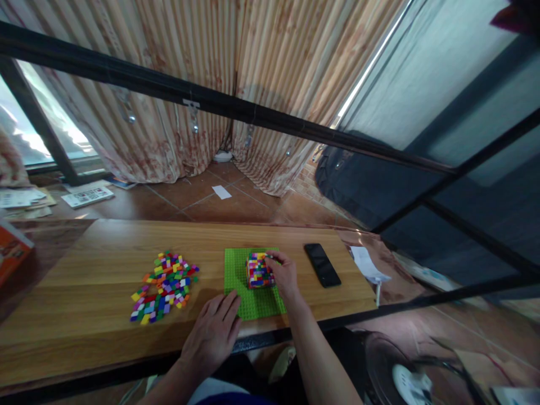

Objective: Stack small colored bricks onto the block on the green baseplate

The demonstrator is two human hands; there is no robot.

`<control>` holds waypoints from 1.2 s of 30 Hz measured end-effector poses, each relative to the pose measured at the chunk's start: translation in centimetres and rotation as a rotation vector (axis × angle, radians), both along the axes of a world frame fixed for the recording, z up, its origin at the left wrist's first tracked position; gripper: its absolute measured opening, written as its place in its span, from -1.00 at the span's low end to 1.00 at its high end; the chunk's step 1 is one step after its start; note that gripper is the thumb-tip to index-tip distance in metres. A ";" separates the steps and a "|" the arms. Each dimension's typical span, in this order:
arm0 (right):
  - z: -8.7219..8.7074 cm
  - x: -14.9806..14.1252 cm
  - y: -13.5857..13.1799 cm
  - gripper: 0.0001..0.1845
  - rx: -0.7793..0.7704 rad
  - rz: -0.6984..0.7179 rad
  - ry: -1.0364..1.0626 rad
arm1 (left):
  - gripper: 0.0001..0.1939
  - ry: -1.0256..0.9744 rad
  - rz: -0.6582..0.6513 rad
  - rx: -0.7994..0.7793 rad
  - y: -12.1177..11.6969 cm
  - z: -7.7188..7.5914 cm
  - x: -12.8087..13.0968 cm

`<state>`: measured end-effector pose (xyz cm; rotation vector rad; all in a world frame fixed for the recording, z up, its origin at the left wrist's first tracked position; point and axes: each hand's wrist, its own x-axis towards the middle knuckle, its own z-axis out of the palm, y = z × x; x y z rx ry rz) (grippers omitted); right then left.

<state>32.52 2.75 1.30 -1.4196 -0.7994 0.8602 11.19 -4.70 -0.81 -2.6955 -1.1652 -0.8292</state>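
Observation:
A green baseplate (253, 301) lies on the wooden table (101, 264), with a multicoloured block of stacked bricks (258, 270) standing on its far half. My right hand (283, 274) is curled against the right side of that block, fingertips pinching at its top right corner; whether a brick sits in them is hidden. My left hand (216, 328) lies flat, fingers spread, on the table at the baseplate's near left corner, fingertips on the plate's edge. A loose pile of small coloured bricks (164, 286) is spread to the left of the plate.
A black phone (322, 264) lies right of the baseplate. White paper (366, 263) hangs over the table's right end. An orange box (10, 250) sits at the far left. Beyond the table are a tiled floor, curtains and a black metal rail.

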 end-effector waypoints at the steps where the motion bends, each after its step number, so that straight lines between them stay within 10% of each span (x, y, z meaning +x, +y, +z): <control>1: 0.1 0.0 0.0 -0.69 -0.013 0.001 0.009 | -0.66 -0.002 -0.001 0.000 0.0 0.0 0.0; 36: -0.2 -0.4 1.0 -0.74 0.011 0.008 -0.237 | -0.63 0.032 0.002 0.049 0.5 -0.9 -0.4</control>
